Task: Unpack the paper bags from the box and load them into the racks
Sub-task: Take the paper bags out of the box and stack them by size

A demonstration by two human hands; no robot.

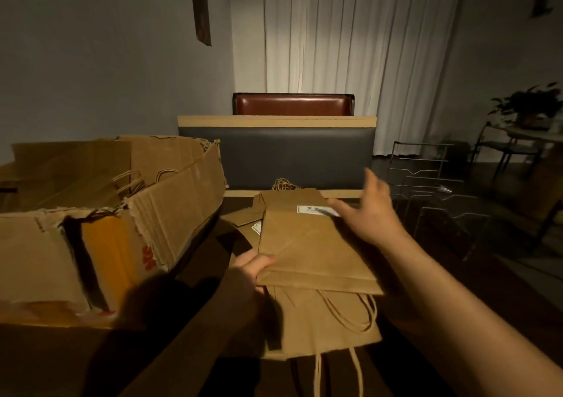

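At the near left corner of a flat brown paper bag (310,250), the left hand (248,271) pinches the paper, thumb on top and fingers curled under the edge. Its sleeve is dark and in shadow. The right hand (370,210) hovers over the far right part of the same bag with its fingers (341,209) spread and fairly straight, holding nothing; whether the fingertips touch the paper cannot be told. The held bag lies tilted across more paper bags (323,326) stacked flat on the dark worktop (472,311), whose twisted cord handles (350,314) trail towards the person. Further bags (274,204) lie flat beyond it, with a white label (316,210) showing near the right hand. To the left stands a large, torn cardboard box (100,213), open on top, with more bag handles visible inside. To the right, wire racks (432,189) stand in a dim row, apart from the bags. Behind the bags is a grey padded bench back (274,155) with a wooden top rail, a brown leather seat back (292,104) beyond it, and pale curtains (350,46) at the rear.
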